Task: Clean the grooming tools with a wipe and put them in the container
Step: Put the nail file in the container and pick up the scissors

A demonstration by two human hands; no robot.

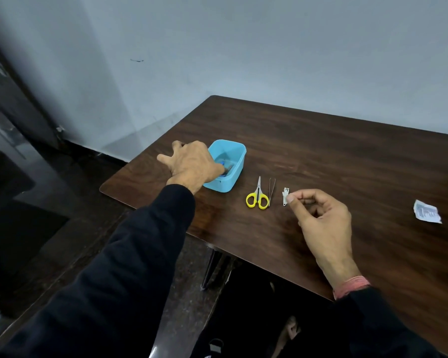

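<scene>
The grooming tools lie in a short row near the front edge of the tabletop [321,151]: yellow-handled scissors [257,195], thin tweezers [271,191] just beside them, and a small metal nail clipper [285,196] a little further right. The blue container [239,153] stands to the left of the row, near the table's left corner, with something blue already lying inside, too hidden to name

The left hand [192,164] reaches over the container's near rim with its fingers dipping inside; whether they grip anything there I cannot tell, as the back of the hand covers them. The right hand [321,215] hovers at the nail clipper, thumb and forefinger pinched together with fingertips right at the clipper's edge, the other fingers curled; it may hold a small scrap of wipe, but that is too small to be sure, and the clipper looks to lie flat on the wood. A torn white sachet [427,211] rests well apart to the right

The risks, as I judge them: the clipper is small and slick, so a shallow pinch could let it skid toward the tweezers or off the front edge; the light container could tip or slide if the left hand presses its rim; and tools could go in unwiped
</scene>
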